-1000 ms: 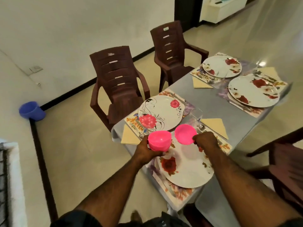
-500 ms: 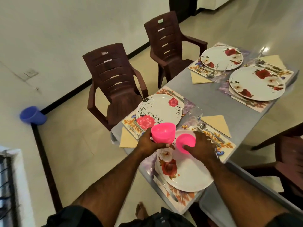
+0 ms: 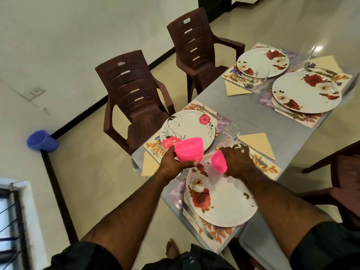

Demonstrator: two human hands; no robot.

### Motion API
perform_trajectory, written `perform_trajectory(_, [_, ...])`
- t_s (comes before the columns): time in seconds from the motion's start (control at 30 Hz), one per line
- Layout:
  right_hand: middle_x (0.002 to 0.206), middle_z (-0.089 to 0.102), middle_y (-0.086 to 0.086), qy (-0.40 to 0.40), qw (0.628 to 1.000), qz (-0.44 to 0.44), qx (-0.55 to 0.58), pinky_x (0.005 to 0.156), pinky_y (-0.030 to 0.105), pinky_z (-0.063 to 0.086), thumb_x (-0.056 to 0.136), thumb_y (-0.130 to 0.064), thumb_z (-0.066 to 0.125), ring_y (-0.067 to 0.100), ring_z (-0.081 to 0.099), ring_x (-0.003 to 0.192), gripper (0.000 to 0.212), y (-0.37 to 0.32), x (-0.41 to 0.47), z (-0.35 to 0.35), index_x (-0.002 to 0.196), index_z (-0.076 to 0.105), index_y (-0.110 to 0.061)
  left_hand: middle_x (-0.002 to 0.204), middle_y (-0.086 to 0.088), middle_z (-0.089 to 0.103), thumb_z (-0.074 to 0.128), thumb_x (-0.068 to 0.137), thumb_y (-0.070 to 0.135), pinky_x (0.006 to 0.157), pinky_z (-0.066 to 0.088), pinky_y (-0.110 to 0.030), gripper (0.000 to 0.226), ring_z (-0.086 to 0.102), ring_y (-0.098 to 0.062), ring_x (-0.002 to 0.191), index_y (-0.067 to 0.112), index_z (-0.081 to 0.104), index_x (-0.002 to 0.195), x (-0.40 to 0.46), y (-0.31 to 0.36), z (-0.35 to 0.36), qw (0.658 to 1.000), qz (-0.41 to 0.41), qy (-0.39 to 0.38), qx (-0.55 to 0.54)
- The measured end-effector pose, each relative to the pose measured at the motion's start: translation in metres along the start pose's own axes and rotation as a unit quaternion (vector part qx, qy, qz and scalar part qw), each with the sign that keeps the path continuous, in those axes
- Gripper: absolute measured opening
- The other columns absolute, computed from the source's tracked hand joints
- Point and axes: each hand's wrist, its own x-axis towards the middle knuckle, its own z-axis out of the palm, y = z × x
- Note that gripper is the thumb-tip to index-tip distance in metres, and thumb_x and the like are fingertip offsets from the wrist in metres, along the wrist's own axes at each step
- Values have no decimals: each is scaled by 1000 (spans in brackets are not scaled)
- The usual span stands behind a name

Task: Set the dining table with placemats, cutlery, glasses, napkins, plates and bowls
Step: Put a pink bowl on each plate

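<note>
Two pink bowls are held above the near plate [image 3: 224, 203] on the table [image 3: 253, 117]. The upright bowl [image 3: 189, 152] is gripped by the left hand [image 3: 173, 162], fingers curled round its base, over the plate's far-left rim. The tilted bowl [image 3: 219, 161] is gripped by the right hand [image 3: 236, 162] over the plate's far rim.

Grey bench [image 3: 253, 117]: four floral placemats [image 3: 218, 233] directly on it, yellow napkins [image 3: 257, 143] beside them, plus clear glasses [image 3: 230, 131].
</note>
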Motion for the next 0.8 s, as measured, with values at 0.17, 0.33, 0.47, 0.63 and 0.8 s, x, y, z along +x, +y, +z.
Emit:
perform_trajectory(0.17, [156,45,3,-4,1000,-15,-2,119,52,24,65,-55,90,29,49,138,115,13,0,0,158,30,-22,125,7,64,104,55,40,74,63,-34,103,66,-21,112,32,51,143,2,7,-1,1000,5,2,-1])
perform_trajectory(0.33, [157,47,1,-1,1000,-5,-7,119,56,21,68,-50,90,29,45,141,110,5,0,-7,157,30,-24,127,5,63,103,58,38,80,64,-39,102,64,-22,114,30,49,145,3,9,-3,1000,9,-4,7])
perform_trajectory(0.47, [156,48,1,10,1000,21,-16,115,54,24,65,-61,87,29,43,142,112,4,-5,-5,156,31,-26,128,4,63,103,55,42,76,64,-37,106,65,-23,113,32,49,146,3,9,-6,1000,13,-8,7])
perform_trajectory(0.63, [163,38,3,19,998,53,13,117,56,25,64,-75,81,32,38,147,123,3,-10,-2,160,24,-23,126,5,63,104,57,34,73,66,-38,103,65,-23,112,31,50,145,1,12,-13,999,30,-16,6])
perform_trajectory(0.8, [156,47,11,159,958,122,204,111,55,39,86,-66,69,37,49,138,84,-28,-10,-31,153,41,-23,129,11,65,106,51,40,90,63,-43,104,63,-17,118,34,54,142,4,17,-29,998,59,-15,9])
